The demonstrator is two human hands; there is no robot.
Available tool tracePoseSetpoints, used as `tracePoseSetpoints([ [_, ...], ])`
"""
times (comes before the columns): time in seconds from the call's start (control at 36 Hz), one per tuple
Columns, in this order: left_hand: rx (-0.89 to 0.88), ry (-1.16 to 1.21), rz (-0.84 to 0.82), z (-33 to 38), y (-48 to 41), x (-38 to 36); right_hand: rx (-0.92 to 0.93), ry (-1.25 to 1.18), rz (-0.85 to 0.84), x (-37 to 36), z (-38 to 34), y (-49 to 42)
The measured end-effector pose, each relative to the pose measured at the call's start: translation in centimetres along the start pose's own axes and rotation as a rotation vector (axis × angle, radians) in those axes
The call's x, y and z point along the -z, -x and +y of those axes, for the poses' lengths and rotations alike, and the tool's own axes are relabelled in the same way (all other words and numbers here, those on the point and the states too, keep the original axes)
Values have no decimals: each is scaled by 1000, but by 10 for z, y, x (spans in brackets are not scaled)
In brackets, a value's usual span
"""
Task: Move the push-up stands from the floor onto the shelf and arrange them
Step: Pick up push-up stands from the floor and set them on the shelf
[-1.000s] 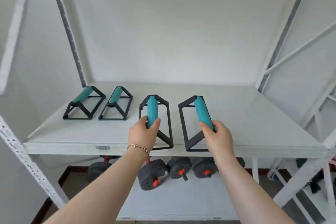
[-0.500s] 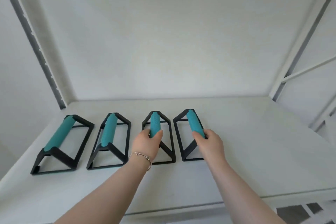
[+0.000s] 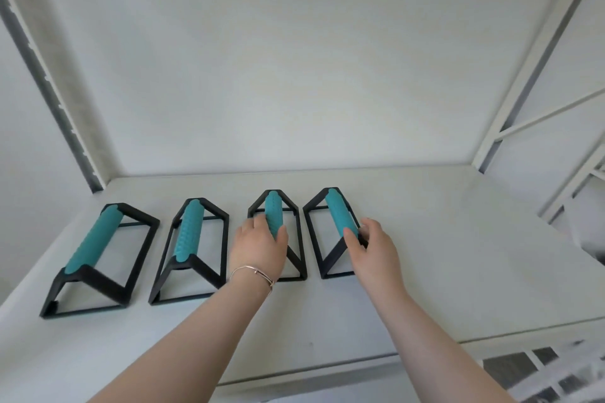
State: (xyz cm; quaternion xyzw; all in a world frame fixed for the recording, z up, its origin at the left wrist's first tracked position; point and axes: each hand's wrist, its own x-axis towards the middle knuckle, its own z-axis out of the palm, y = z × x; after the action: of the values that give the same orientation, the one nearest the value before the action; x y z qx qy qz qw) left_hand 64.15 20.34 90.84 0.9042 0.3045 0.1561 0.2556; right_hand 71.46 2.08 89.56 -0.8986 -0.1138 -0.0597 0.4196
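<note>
Several black push-up stands with teal grips stand in a row on the white shelf (image 3: 432,258). The far-left stand (image 3: 95,239) and the second stand (image 3: 190,232) are untouched. My left hand (image 3: 258,249) grips the near end of the third stand's teal handle (image 3: 273,209), thumb on its right side. My right hand (image 3: 376,252) holds the near end of the rightmost stand's handle (image 3: 337,209), thumb on the left and fingers round the right. Both held stands rest flat on the shelf, and my hands hide their near handle ends.
White shelf uprights rise at the back left (image 3: 62,108) and back right (image 3: 537,52). The wall closes the back of the shelf. The shelf's right half is bare board. A lower rack level (image 3: 530,366) shows past the front edge at bottom right.
The two held stands went from the shelf's front edge to deeper on the board, in line with the other two. The view came closer and tilted up; the dumbbells below dropped out of sight.
</note>
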Motion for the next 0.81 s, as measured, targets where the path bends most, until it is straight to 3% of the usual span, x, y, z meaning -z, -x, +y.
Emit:
tracePoseSetpoints([
  [0.08,-173,-157,136,4,21,-4,103,87,50,9,11,16],
  [0.28,-466,-397,190,25,89,-22,385,371,183,48,43,62],
  [0.61,-510,-453,112,58,255,-82,415,364,169,130,148,170],
  [0.81,-467,-430,-70,43,355,-152,250,377,17,139,261,251],
])
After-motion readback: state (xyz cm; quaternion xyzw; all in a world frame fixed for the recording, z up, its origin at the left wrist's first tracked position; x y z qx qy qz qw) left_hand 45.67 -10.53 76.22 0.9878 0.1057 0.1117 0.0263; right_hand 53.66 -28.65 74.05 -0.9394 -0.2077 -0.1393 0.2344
